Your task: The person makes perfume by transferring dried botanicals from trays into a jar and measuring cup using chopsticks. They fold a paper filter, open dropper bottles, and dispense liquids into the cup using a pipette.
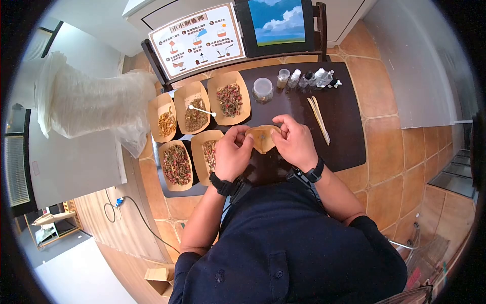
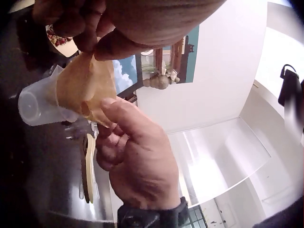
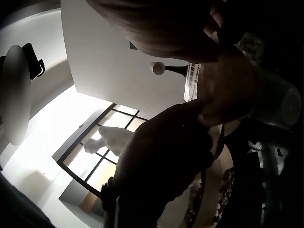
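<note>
- Terracotta tiles [image 1: 390, 147] cover the floor around a dark table [image 1: 347, 121], with an illustrated poster [image 1: 197, 43] and a sky picture [image 1: 277, 23] standing behind it
- At the table's near edge, a brown paper cone [image 1: 262, 138] is held up between both hands, its narrow end inside a clear plastic cup [image 2: 35, 105]
- The left hand [image 1: 234, 156] pinches one side of the cone's rim, thumb and fingers closed on the paper
- The right hand [image 1: 297, 144] pinches the opposite side likewise
- To the left lie paper trays [image 1: 228, 80] of dried plant pieces, a white spoon [image 1: 202, 110] across two of them
- To the right, wooden sticks [image 1: 319, 121] lie near small bottles [image 1: 306, 79]
</note>
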Tool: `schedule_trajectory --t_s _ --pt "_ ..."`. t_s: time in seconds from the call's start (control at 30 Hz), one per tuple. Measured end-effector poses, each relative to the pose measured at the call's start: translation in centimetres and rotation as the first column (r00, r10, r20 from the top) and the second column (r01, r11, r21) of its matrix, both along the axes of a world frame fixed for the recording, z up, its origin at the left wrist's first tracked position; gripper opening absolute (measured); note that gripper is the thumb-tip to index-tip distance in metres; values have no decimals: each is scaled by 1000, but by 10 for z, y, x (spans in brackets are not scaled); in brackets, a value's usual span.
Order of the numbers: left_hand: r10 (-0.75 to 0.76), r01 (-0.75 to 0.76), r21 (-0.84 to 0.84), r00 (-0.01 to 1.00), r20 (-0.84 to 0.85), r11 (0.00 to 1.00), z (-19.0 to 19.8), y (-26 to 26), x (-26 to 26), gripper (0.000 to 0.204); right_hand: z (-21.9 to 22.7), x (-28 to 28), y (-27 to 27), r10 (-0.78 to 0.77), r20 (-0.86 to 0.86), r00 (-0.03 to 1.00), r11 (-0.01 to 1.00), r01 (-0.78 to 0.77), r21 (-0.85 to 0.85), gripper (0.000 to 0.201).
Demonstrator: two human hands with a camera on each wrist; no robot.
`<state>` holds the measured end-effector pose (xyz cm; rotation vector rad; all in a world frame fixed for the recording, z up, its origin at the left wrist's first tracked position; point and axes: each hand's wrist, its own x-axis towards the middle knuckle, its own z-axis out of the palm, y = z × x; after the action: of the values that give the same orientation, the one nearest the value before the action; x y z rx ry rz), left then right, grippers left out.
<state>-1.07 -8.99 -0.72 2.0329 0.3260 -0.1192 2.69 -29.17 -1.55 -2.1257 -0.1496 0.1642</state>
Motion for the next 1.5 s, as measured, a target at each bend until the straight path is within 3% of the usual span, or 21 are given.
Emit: schedule_trajectory --t_s 0.23,0.3,0.5,0.57,0.6,0.67,0.83,1.1,1.17,1.23,1.5 --pt "34 -34 17 999 -1 999 -5 -1 3 25 -4 2 0 -20 34 999 999 19 40 30" --pt "33 -33 20 999 6 999 -8 0 2 25 -9 1 -2 -55 51 997 990 48 135 32" --pt "74 -77 15 985 154 997 5 -4 -4 29 -12 3 -17 -108 117 987 977 83 199 31" --pt "-132 55 209 915 380 976 11 -4 -5 36 -16 4 -23 -132 113 985 968 103 230 30" --pt "-144 67 211 916 375 975 12 -4 -5 36 -19 4 -26 -150 111 982 959 117 259 29" --pt "-421 268 371 798 432 889 13 -4 -2 41 -26 5 -34 -166 105 981 959 135 250 29" --pt "-493 334 442 811 315 832 4 -10 -3 42 -31 -1 -43 -206 132 970 949 165 268 29" --pt "-385 246 402 868 314 882 3 -3 -2 32 -34 -5 -60 -209 56 976 946 187 265 30" --pt "-312 217 318 906 287 923 5 -2 -1 33 -36 -5 -62 -213 53 976 946 192 261 30" --pt "-337 215 371 892 303 903 6 0 1 32 -42 -6 -62 -211 80 974 945 183 271 28" --pt "-112 92 146 985 135 985 -6 2 6 36 -41 -14 -58 -119 53 992 947 97 305 24"
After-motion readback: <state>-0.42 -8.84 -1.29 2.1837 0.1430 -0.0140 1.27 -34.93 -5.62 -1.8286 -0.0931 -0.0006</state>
